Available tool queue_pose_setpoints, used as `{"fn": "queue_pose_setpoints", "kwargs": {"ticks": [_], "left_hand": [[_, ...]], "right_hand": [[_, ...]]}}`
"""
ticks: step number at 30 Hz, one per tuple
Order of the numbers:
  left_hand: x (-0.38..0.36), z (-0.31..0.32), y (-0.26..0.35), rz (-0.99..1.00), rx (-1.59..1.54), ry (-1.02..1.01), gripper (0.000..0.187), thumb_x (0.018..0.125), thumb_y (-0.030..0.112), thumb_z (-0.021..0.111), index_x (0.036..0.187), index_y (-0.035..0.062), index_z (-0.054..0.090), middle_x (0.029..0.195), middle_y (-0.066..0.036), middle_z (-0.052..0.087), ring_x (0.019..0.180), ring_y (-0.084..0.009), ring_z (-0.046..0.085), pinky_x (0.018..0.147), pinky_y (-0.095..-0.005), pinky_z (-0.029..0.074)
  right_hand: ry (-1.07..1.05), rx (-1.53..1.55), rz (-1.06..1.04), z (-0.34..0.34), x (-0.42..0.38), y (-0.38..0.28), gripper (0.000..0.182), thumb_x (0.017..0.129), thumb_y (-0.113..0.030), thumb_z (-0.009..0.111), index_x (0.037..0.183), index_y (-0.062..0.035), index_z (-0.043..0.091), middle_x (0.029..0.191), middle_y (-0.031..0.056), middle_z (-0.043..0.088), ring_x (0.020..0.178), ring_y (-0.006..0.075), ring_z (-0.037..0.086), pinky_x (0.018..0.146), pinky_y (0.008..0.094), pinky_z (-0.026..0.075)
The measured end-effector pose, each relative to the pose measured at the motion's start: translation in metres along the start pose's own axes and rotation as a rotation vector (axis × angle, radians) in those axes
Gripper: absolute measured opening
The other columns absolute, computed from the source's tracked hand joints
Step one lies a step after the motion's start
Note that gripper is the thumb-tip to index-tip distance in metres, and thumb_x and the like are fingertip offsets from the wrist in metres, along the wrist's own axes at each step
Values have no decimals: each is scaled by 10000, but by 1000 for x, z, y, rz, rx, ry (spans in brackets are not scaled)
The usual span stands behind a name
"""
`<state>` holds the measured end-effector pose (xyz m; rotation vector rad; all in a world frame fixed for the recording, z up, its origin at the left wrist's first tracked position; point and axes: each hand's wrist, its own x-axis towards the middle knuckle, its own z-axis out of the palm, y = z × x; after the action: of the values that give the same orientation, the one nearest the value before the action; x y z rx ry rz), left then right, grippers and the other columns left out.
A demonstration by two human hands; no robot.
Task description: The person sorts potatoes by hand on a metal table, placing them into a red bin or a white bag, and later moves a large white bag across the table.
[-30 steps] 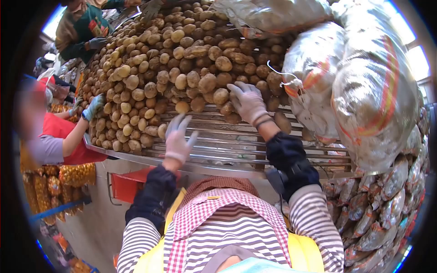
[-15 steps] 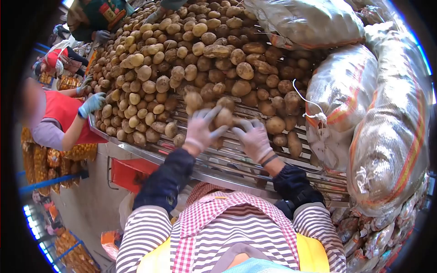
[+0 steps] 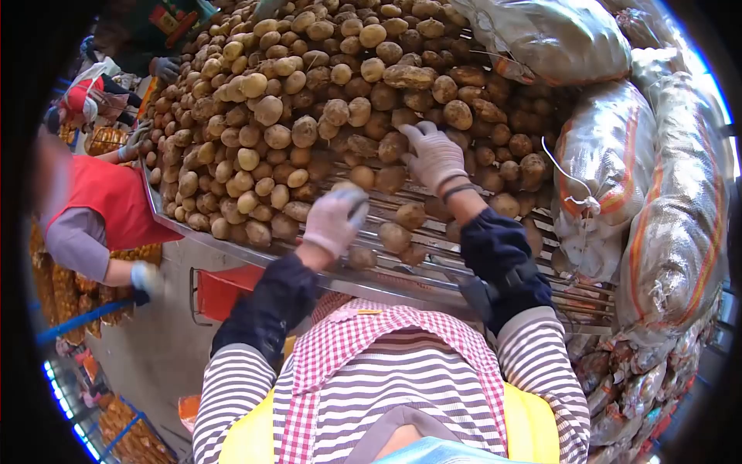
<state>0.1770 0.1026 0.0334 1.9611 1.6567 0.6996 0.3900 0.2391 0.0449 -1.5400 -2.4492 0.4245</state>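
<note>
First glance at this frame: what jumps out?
The huge heap of potatoes piled on a metal-bar sorting table fills the upper middle. Both gloved hands work its near edge: the left hand curls over a potato, the right hand lies spread on the pile. Bulging mesh sacks stack up on the right, and a person in a red vest stands at the table's left side.

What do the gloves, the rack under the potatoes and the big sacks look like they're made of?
The gloves, left hand and right hand, look like knitted fabric, matte pale grey. The rack looks like bare metal: shiny parallel rods. The sacks seem woven plastic, glossy and translucent with orange stripes.
</note>
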Motion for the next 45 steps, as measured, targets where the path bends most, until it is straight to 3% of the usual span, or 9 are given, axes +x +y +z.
{"fn": "queue_pose_setpoints", "kwargs": {"ticks": [6, 12, 16, 21, 27, 32, 38, 43, 45], "left_hand": [[51, -12, -60, 48, 298, 0, 369, 889, 284, 723, 1222, 128, 691, 1188, -88, 682, 1113, -343, 611, 949, -478, 506], [84, -17, -37, 18, 465, -471, 588, 802, 410, 839, 1320, 208, 649, 1311, -241, 507, 1199, -414, 582, 1001, -479, 508], [82, -1, -35, -29, 388, -461, 584, 736, 315, 897, 1243, 154, 657, 1361, -253, 481, 1204, -434, 579, 1015, -480, 508], [34, 20, -44, 286, 369, -669, 547, 726, 320, 886, 1156, 61, 669, 1483, -285, 449, 1234, -417, 585, 1030, -468, 514], [-3, 15, -36, 164, 218, -560, 660, 749, 400, 873, 1261, 59, 636, 1476, -243, 498, 1323, -438, 503, 1104, -503, 442], [-10, -8, -55, 118, 55, -403, 552, 828, 323, 822, 1289, 70, 652, 1429, -199, 554, 1284, -411, 549, 1088, -480, 456], [32, -14, -45, 30, 192, -119, 468, 850, 204, 784, 1296, 127, 661, 1436, -214, 540, 1265, -422, 560, 1055, -475, 494], [58, 7, -59, -34, 525, -395, 428, 853, 170, 750, 1274, 191, 674, 1340, -201, 565, 1147, -430, 625, 990, -496, 533], [54, -2, -51, -95, 423, -359, 389, 873, 189, 720, 1260, 205, 679, 1309, -204, 572, 1131, -423, 635, 959, -492, 545]], "right_hand": [[-189, -168, 43, 0, -18, -17, 361, 806, -188, 758, 1146, -128, 654, 1127, 155, 620, 1081, 365, 652, 870, 483, 577], [-449, -82, 44, -13, -99, -50, 449, 801, -224, 802, 1235, -253, 694, 1211, 103, 626, 1100, 336, 675, 914, 455, 585], [-372, 189, 213, -23, -114, -57, 535, 784, -205, 821, 1291, -228, 650, 1344, 125, 602, 1164, 368, 648, 965, 452, 563], [344, 126, 136, -44, -82, 11, 462, 822, -105, 772, 1262, -183, 658, 1283, 123, 647, 1156, 371, 643, 970, 442, 556], [212, 6, -3, -21, 12, 15, 356, 879, -146, 705, 1233, -137, 668, 1232, 132, 679, 1105, 351, 686, 903, 450, 582], [-236, -351, 346, -16, 77, -5, 356, 920, -76, 616, 1272, -112, 590, 1291, 169, 678, 1148, 354, 702, 876, 468, 594], [-613, -370, 126, -52, 69, -20, 416, 872, -149, 672, 1286, -158, 628, 1281, 193, 689, 1150, 382, 695, 902, 485, 580], [-80, 53, -73, 1, -34, -9, 306, 841, -138, 673, 1142, -197, 671, 1036, 169, 659, 963, 382, 703, 796, 491, 584], [-117, 74, -65, -7, -65, -24, 306, 851, -135, 709, 1148, -191, 659, 1024, 165, 654, 927, 397, 682, 767, 506, 565]]}}
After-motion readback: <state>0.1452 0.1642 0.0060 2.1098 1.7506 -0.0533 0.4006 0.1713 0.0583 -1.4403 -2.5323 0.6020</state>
